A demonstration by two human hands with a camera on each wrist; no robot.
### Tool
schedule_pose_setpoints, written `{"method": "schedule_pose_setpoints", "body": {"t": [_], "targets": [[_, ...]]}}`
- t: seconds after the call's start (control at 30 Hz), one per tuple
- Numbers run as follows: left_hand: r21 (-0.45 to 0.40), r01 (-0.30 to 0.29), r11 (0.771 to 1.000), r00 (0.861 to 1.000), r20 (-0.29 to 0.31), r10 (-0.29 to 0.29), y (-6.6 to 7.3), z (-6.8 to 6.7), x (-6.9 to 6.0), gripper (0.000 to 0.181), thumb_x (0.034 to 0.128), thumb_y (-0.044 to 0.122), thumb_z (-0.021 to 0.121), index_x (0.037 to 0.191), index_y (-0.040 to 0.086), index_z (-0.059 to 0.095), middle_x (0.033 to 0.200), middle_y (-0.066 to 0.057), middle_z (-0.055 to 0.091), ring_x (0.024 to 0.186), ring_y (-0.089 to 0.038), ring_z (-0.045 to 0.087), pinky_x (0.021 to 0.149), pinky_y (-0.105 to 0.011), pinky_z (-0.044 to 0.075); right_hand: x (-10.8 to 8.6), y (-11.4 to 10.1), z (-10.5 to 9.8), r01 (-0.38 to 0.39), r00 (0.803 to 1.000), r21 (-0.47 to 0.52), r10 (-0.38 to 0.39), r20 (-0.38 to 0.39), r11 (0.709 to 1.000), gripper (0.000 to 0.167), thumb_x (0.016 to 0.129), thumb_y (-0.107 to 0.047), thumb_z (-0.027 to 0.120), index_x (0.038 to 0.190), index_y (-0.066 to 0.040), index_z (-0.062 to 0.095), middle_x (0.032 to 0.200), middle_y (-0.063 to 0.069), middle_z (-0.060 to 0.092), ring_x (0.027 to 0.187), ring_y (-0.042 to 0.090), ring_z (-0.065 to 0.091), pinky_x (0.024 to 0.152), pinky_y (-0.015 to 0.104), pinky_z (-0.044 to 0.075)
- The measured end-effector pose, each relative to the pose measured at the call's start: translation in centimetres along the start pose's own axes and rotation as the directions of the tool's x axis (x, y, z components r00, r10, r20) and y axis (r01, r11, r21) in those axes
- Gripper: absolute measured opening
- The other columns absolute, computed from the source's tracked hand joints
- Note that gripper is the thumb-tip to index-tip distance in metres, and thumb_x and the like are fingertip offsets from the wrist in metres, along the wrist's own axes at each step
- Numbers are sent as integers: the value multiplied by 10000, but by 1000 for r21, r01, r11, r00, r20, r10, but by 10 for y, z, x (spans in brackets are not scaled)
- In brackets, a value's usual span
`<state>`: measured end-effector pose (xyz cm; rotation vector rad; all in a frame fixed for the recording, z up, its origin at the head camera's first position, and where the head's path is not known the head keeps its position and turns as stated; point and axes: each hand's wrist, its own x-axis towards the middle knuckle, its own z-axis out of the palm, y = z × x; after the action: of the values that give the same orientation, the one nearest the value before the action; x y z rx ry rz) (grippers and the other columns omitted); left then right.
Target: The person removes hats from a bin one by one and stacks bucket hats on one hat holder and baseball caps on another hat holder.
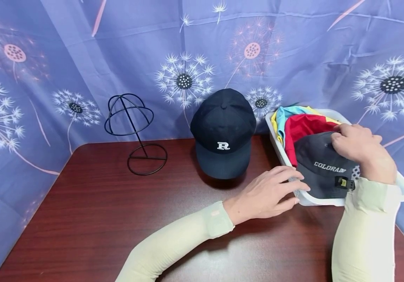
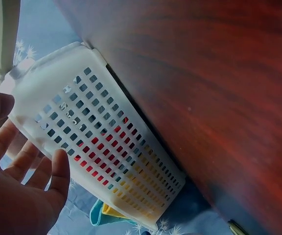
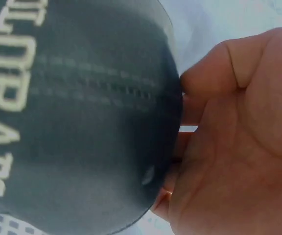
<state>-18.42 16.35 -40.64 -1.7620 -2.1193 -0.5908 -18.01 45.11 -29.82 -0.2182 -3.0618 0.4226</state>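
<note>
A dark grey cap lettered COLORADO lies over red cloth in the white plastic basket at the right. My right hand pinches the crown of that cap from above; in the right wrist view, the thumb and fingers meet the edge of the cap. At the basket's near left corner is my left hand, fingers spread and mostly straight by the rim. The left wrist view shows the left hand beside the basket's slotted wall, holding nothing.
A navy cap with a white R stands at the back middle of the brown table. Left of it is a bare black wire hat stand. Red cloth, with blue and yellow cloth beside it, fills the basket's back.
</note>
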Motion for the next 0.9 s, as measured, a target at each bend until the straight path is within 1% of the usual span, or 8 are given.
{"method": "schedule_pose_setpoints", "body": {"t": [0.3, 0.43, 0.5, 0.57, 0.63, 0.7, 0.8, 0.9], "targets": [[-14, -10, 1000, 1000, -10, 10, 0, 0, 0, 349, 1028, 298, 659, 1371, 241, 695, 1432, 8, 602, 1419, -170, 462, 1239, -180, 215, -10, 15, -11, -83, 997, 55, 82, 14, 995, 607, 1040, -299, 179, 1274, 151, 512, 1314, 474, 475, 1184, 696, 434, 857, 1004, 87], [-21, -16, 1000, 1000, -16, 15, -1, 0, 0, 349, 1029, 288, 657, 1372, 231, 693, 1429, -5, 605, 1415, -176, 465, 1251, -186, 188, -13, 16, -14, -64, 998, 72, 65, -5, 995, 566, 1066, -308, 213, 1220, 122, 547, 1255, 451, 507, 1145, 690, 449, 853, 1006, 101], [-26, -18, 1000, 1000, -19, 18, -1, 0, -1, 350, 1028, 282, 658, 1372, 227, 693, 1426, -9, 607, 1413, -178, 467, 1253, -186, 182, -15, 15, -15, -21, 1000, 75, 22, -19, 997, 505, 1081, -286, 263, 1155, 92, 590, 1147, 402, 565, 1060, 617, 513, 898, 925, 265], [-32, -21, 999, 1000, -22, 20, -1, 0, -1, 350, 1026, 275, 657, 1371, 222, 694, 1422, -15, 609, 1411, -181, 468, 1255, -188, 179, -16, 14, -15, 35, 999, 88, -32, -38, 995, 429, 1092, -248, 326, 1082, 62, 623, 1025, 329, 607, 951, 503, 566, 888, 723, 439], [-33, -23, 999, 999, -23, 22, -1, 0, 0, 351, 1026, 274, 656, 1371, 220, 693, 1422, -14, 607, 1412, -182, 466, 1256, -188, 173, -18, 13, -16, 86, 995, 95, -81, -54, 992, 369, 1092, -209, 380, 1041, 39, 650, 941, 240, 627, 851, 335, 576, 775, 474, 469], [-31, -25, 999, 999, -22, 24, -2, 0, 0, 353, 1027, 273, 653, 1374, 220, 691, 1425, -12, 605, 1414, -182, 463, 1259, -188, 164, -19, 13, -16, 111, 993, 109, -104, -63, 988, 341, 1092, -198, 418, 1024, 17, 673, 901, 161, 637, 786, 192, 544, 688, 322, 415], [-27, -25, 999, 1000, -18, 25, -2, 1, 0, 356, 1028, 275, 650, 1378, 221, 689, 1430, -9, 601, 1419, -180, 458, 1261, -188, 153, -21, 13, -17, 107, 993, 111, -101, -63, 988, 367, 1098, -210, 431, 1061, 24, 711, 907, 165, 661, 780, 158, 539, 677, 284, 409], [-25, -25, 999, 1000, -13, 24, -2, 1, 0, 358, 1028, 276, 650, 1380, 222, 687, 1435, -6, 598, 1424, -177, 456, 1262, -187, 150, -25, 15, -19, 93, 995, 93, -88, -51, 991, 392, 1100, -211, 429, 1052, 47, 720, 898, 206, 659, 808, 265, 573, 716, 357, 433]]}}
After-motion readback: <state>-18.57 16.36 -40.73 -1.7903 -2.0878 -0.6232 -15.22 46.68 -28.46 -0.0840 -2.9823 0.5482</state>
